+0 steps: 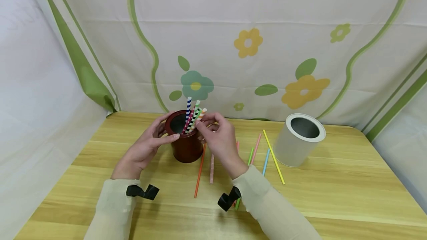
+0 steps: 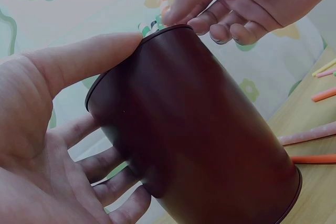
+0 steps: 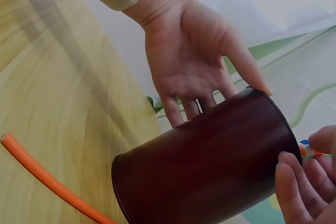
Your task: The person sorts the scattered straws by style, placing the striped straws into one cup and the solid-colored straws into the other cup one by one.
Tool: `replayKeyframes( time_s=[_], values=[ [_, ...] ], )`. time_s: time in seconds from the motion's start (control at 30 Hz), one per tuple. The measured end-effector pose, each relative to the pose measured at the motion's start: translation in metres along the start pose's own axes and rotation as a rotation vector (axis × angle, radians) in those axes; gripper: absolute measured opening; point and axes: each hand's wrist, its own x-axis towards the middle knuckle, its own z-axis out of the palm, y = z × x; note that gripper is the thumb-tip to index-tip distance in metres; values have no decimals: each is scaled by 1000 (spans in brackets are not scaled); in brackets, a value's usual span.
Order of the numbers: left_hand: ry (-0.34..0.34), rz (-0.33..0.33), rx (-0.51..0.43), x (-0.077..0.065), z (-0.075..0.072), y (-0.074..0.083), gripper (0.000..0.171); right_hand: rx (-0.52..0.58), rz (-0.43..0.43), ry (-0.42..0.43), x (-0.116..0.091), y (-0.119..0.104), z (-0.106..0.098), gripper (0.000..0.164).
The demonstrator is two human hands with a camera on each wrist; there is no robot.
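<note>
Two cream sleeves (image 1: 115, 203), each with a black strap (image 1: 142, 192) at the wrist, come in from the near edge over a wood-grain worktop (image 1: 160, 210). Between the hands stands one brown canister (image 1: 187, 150), upright on the worktop. The left hand (image 1: 145, 147) is spread around its left side, thumb on the near rim and fingers against the wall, holding it. The right hand (image 1: 218, 138) is nearly closed at the fingertips — thumb and forefinger pinch an orange-striped straw (image 1: 202, 113) near its top, at the canister's right rim.

Gathered in the mouth are at least five patterned straws (image 1: 188, 108), overlapping too closely for a sure count. At least seven loose straws (image 1: 199, 173) lie near the right forearm, which partly covers some: orange, dotted pink, two plainer pinkish ones, green, blue and yellow. One white canister (image 1: 293, 147) stands well apart to the right, its inside grey.

Brown canister and rim are dark reddish brown, smooth and faintly glossy; the grouped straws show blue, green, black and orange stripes — plus magenta with pale dots.
</note>
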Motion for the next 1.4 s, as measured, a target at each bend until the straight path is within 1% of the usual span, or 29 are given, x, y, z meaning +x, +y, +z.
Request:
replayKeyframes(
  time_s=[0.13, 0.3, 0.47, 0.7, 0.97, 1.1, 1.4],
  values=[
    [0, 2, 0, 0, 0, -1, 80, -37, -10, -13, 0, 2, 0, 13],
    [-1, 0, 1, 0, 0, -2, 80, -29, 11, -14, -2, 5, -2, 16],
    [2, 0, 0, 0, 0, -1, 80, -2, 45, 18, -3, 10, -7, 16],
    [-5, -4, -6, -2, -1, -1, 81, 58, 99, 86, -4, 20, -19, 14],
    [-10, 0, -7, -1, -1, 0, 80, 112, 159, 165, -6, 36, -30, 14],
    [-11, 5, -7, -2, -1, 0, 80, 120, 191, 186, -6, 44, -34, 14],
    [-1, -5, -10, -1, 0, 0, 81, 79, 256, 213, -5, 56, -39, 14]
  ],
)
